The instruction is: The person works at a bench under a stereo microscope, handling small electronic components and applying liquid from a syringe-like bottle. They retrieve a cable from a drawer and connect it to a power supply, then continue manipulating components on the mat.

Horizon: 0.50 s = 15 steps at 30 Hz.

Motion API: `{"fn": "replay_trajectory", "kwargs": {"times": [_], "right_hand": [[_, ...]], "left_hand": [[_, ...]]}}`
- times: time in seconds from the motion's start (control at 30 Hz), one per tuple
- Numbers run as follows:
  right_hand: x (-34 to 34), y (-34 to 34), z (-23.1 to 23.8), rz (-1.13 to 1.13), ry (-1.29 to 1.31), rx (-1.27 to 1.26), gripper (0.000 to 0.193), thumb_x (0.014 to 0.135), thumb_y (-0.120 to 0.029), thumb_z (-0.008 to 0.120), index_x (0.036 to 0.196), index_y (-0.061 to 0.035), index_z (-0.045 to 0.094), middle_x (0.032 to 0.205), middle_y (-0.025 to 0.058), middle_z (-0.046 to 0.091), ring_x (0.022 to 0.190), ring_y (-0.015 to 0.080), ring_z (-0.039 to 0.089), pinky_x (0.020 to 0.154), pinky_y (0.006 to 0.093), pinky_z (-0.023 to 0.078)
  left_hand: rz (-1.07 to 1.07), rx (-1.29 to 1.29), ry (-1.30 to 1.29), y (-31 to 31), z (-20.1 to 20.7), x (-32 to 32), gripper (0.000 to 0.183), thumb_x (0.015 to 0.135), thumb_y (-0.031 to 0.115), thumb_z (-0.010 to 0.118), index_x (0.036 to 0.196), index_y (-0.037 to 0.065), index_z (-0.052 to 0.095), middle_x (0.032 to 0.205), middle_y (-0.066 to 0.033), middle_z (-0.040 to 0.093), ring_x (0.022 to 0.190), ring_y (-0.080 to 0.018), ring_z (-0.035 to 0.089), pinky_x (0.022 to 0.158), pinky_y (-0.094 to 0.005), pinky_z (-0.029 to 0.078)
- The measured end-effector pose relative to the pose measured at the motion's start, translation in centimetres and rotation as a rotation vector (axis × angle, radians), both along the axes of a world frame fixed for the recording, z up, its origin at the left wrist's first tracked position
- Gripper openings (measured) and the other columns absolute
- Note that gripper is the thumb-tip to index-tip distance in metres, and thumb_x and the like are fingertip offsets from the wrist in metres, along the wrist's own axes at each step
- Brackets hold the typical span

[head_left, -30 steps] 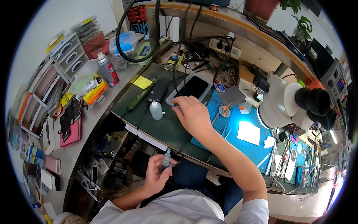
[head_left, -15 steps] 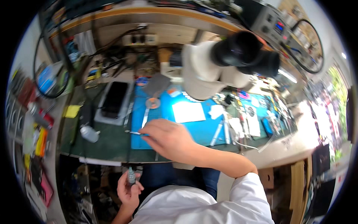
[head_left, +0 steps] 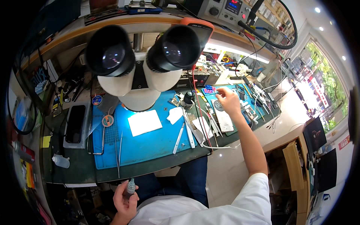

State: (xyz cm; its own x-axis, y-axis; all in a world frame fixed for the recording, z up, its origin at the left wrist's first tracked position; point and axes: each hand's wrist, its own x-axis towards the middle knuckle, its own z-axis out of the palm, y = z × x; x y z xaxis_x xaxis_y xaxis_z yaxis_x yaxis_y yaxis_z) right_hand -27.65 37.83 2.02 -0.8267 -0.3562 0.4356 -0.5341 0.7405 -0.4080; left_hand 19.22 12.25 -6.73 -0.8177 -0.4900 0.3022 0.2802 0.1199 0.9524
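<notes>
Near the bench's front edge, my left hand is closed around a small grey bottle, its pale tapered nozzle pointing up. My right hand reaches over the bench's right side, thumb and forefinger apart. I see nothing between those fingers. Just left of them is a small pink item; below the hand lies a white phone-shaped panel with round marks. A pair of tweezers rests on the left part of the blue work mat. On the mat also lies a white sheet under bright light.
A binocular microscope rises over the mat. An orange multimeter with a red lead hangs behind it. A dark phone in a clear tray and a clear squeeze bottle sit at left. Hand tools crowd the right side.
My right hand has moved from the mat's left part to the far right side. The tweezers now lie on the mat. My view has turned to the right; the left hand still holds the bottle.
</notes>
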Motion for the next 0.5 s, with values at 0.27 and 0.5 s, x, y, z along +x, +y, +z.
{"fn": "replay_trajectory", "kwargs": {"times": [0.27, 0.5], "right_hand": [[-2.7, -0.6, -2.4, -0.020, 0.034, 0.140, 0.026, 0.085, -0.020, 0.075, 0.107, -0.0093, 0.069, 0.095, 0.0095, 0.074, 0.090, 0.0275, 0.070, 0.081, 0.0398, 0.054], [8.6, -4.5, 3.5, 0.136, 0.194, -0.070, 0.014, 0.089, -0.009, 0.069, 0.103, -0.0048, 0.070, 0.084, 0.0099, 0.070, 0.068, 0.0234, 0.067, 0.061, 0.0343, 0.052]], "left_hand": [[-0.038, -0.070, -0.074, 0.2, 0.6, -0.6, 0.046, 0.094, 0.004, 0.058, 0.137, -0.006, 0.043, 0.109, -0.0199, 0.063, 0.068, -0.0118, 0.059, 0.061, -0.0258, 0.049], [0.028, -0.007, 0.052, -0.6, 0.4, -1.6, 0.044, 0.095, 0.005, 0.057, 0.135, 0.000, 0.038, 0.124, -0.0187, 0.051, 0.071, -0.0147, 0.056, 0.059, -0.0256, 0.047]]}}
